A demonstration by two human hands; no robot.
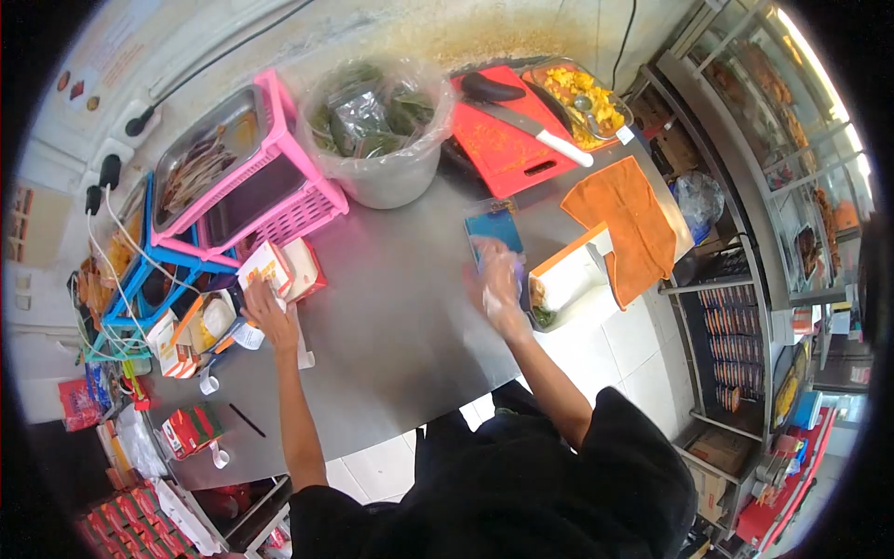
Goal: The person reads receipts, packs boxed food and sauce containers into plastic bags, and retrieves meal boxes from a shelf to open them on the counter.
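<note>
My left hand (270,315) is bare and has its fingers closed on the lower edge of a white printed packet (264,265). Against that packet's right side is a red-and-white carton (305,270). A clear plastic glove covers my right hand (500,287), whose fingers are blurred and lie over the lower edge of a blue flat object (494,229). Just right of this hand, an open white box (577,278) has food and something green at its left end. Whether the gloved fingers hold anything is unclear.
Pink basket (289,200) with metal trays, back left; lined bucket (386,182) of green leaves beside it. Red board (494,140) with a white-handled knife (535,133), tray of yellow pieces (568,88), orange cloth (633,219) at back right. Red-green carton (193,429), front left.
</note>
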